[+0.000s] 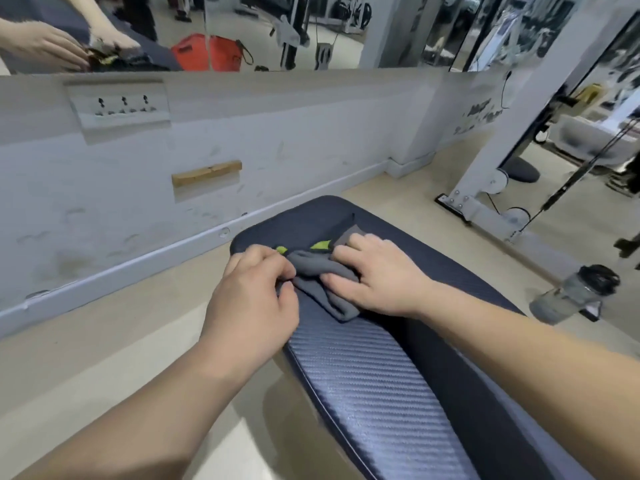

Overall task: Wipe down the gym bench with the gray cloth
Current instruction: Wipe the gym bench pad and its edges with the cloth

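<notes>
A dark blue padded gym bench (374, 386) with a ribbed texture runs from the lower right toward the wall. Near its far end lies a crumpled gray cloth (318, 271) with lime-green patches. My left hand (252, 299) pinches the cloth's left edge between curled fingers. My right hand (377, 275) lies flat on the cloth's right side and presses it onto the pad. Part of the cloth is hidden under both hands.
A white wall with a socket panel (119, 103) and a wooden block (206, 173) runs on the left, a mirror above it. A clear water bottle (575, 294) lies on the floor to the right. A cable machine base (485, 202) stands beyond.
</notes>
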Action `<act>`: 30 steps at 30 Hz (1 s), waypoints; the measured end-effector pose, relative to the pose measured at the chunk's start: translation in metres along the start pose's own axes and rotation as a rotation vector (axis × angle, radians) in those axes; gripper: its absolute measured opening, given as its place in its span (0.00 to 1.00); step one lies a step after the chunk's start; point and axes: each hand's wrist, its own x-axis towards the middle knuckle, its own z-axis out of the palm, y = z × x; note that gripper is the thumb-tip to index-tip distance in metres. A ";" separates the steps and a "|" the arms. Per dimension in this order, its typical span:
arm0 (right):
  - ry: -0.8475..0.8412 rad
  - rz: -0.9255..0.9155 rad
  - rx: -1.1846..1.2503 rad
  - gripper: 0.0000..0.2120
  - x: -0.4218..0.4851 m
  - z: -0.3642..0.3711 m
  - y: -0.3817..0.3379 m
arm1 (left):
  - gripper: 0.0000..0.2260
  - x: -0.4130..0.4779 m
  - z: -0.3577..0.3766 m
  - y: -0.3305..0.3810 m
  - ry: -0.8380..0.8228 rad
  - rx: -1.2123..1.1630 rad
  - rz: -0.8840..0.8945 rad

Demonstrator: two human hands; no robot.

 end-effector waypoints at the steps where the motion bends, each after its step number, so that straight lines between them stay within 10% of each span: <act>1: 0.001 0.118 -0.022 0.21 -0.002 -0.003 0.021 | 0.05 0.000 0.005 0.006 -0.021 0.003 0.037; 6: 0.081 0.845 -0.011 0.27 -0.031 -0.001 0.051 | 0.07 -0.005 0.020 0.035 -0.151 -0.004 0.131; 14: -0.104 0.331 -0.054 0.23 -0.135 -0.021 -0.042 | 0.23 -0.015 0.011 0.051 -0.246 -0.008 0.239; 22: -0.063 0.726 -0.091 0.23 -0.095 -0.010 -0.033 | 0.29 -0.030 -0.005 0.056 -0.423 0.008 0.353; 26: -0.276 0.331 0.404 0.18 -0.110 -0.051 -0.050 | 0.42 -0.041 -0.010 0.059 -0.652 0.036 0.421; 30: 0.050 0.656 0.879 0.03 -0.121 -0.084 0.000 | 0.38 -0.049 -0.005 0.059 -0.603 0.243 0.519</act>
